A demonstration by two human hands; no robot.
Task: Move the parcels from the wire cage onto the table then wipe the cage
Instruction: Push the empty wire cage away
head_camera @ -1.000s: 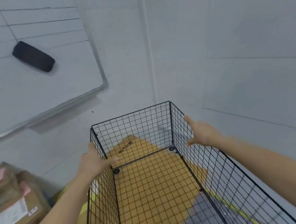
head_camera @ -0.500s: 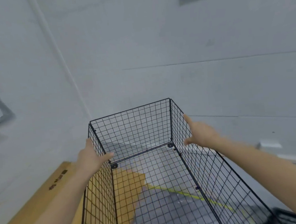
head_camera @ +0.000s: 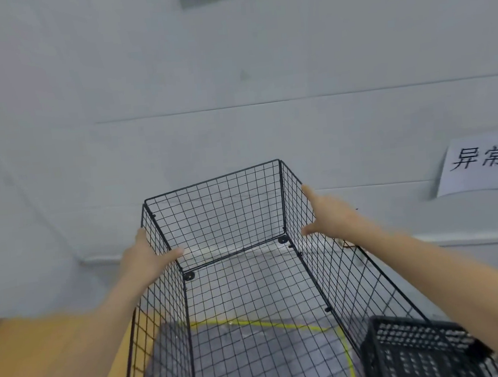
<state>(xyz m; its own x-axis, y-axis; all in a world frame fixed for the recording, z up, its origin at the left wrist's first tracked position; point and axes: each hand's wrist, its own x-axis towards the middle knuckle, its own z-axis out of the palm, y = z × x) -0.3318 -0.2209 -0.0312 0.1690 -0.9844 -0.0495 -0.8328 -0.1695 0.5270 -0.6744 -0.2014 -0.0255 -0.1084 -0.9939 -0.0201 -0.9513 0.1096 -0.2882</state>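
Observation:
I hold the black wire cage [head_camera: 223,218] up in front of me, and no parcels lie inside it. My left hand [head_camera: 145,259] grips the top of its left wall, thumb inside the mesh and fingers outside. My right hand [head_camera: 332,213] holds the right wall near the far corner, thumb hooked across the wire and index finger pointing along the rim. Grey floor shows through the cage's mesh bottom. No parcels or cloth are in view.
A wooden table top [head_camera: 45,360] lies at the lower left, beside the cage. A black plastic crate [head_camera: 415,351] stands at the lower right under my right forearm. A yellow floor line [head_camera: 270,324] runs beneath the cage. A paper sign [head_camera: 485,162] hangs on the grey wall.
The cage, held in both hands, has swung to the right, off the wooden table and over the grey floor. The whiteboard and parcels have left the view; the black crate has appeared.

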